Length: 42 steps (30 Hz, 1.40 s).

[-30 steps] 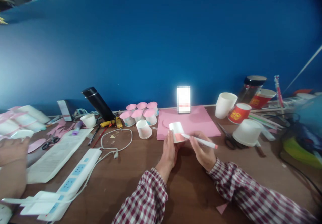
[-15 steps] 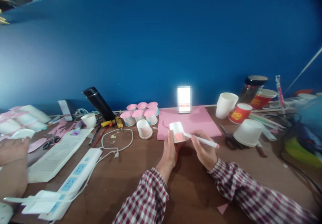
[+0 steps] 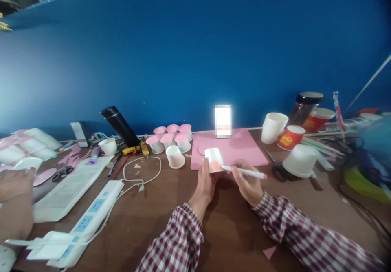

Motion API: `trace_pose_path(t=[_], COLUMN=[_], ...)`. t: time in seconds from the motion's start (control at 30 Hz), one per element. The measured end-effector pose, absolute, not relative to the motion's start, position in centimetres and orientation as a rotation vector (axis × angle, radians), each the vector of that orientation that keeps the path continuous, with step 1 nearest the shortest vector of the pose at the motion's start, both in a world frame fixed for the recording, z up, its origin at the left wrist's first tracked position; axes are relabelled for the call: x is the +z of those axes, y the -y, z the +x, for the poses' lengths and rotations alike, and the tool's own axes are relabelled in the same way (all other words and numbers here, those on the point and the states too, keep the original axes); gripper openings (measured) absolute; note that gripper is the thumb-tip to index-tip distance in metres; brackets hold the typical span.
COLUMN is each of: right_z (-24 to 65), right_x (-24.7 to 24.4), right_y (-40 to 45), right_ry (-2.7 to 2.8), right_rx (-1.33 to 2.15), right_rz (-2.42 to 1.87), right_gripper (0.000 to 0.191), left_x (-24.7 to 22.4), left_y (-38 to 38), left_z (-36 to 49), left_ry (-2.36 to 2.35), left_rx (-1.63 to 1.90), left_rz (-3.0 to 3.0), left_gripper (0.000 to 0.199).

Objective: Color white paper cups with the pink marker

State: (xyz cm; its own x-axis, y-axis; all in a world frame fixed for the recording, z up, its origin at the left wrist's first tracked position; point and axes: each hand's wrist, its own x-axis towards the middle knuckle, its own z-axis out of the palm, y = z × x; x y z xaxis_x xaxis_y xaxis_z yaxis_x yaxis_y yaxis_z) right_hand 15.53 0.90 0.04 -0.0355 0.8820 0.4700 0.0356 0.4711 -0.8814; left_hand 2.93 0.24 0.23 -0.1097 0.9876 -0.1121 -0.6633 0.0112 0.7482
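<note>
My left hand is closed around a white paper cup, tilted above the brown table. A pink-orange coloured patch covers the lower part of the cup's side. In my right hand is a white marker with a pink-orange end, its tip at or very near the edge of the patch. Behind the cup lies pink paper. Just left of my hands a white paper cup stands upside down, beside several cups with pink paper tops.
At left are a power strip, a printed sheet, a black flask and another person's hand. At right stand white cups, a red cup and scissors. A bright blurred rectangle stands at the back.
The marker tip has shifted slightly left and down along the patch. The cup has turned or shifted a little to the left in my left hand.
</note>
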Motion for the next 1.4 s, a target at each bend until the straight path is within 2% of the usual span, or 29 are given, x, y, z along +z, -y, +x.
trace_pose_path(t=[1.4], right_z=[15.4], right_x=[0.6], right_y=[-0.69], right_ry=[1.443], right_rx=[0.883], right_rz=[-0.848], right_gripper=[0.021], left_x=[1.03], left_y=[-0.05], left_z=[3.09], left_ry=[-0.788], left_rx=[1.491], left_rz=[0.565], left_gripper=[0.048])
